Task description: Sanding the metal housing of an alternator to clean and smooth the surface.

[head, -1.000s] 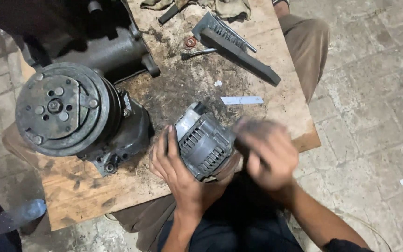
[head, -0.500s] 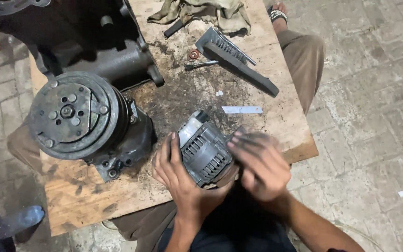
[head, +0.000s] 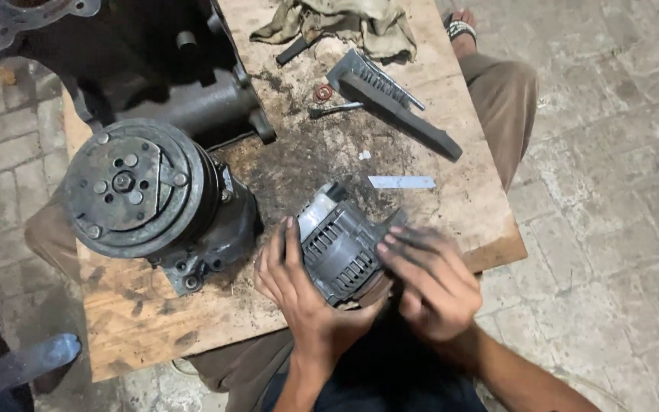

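At about nine o'clock on the wooden board [head: 451, 191] stands the big compressor [head: 154, 202], its round pulley face turned up toward me, dull grey and grimy. Behind it, toward eleven o'clock, a dark cast engine part [head: 154, 69] fills the far corner of the board.

Moving toward the middle, my left hand [head: 299, 294] sits at six o'clock, curled around the near left side of the alternator [head: 341, 244]. My fingers are bent partway closed and pressed against its ribbed housing, thumb underneath as far as I can tell (the palm side is hidden). The alternator itself rests tilted at the near edge of the board, just right of the compressor and not touching it, its slotted vents facing up.

At twelve o'clock lies a crumpled greasy rag [head: 345, 27], with a short dark bolt [head: 333, 109] and a small copper washer [head: 323, 92] just below it. A long black ribbed plastic piece [head: 394, 111] runs slantwise from there toward two o'clock. A thin white strip [head: 401, 182] lies flat on the stained wood at about three o'clock, well apart from the alternator.

My right hand [head: 429, 282] comes in at five o'clock, fingers loosely spread and laid over the alternator's right side, blackened fingertips touching the casing; it steadies rather than clasps.
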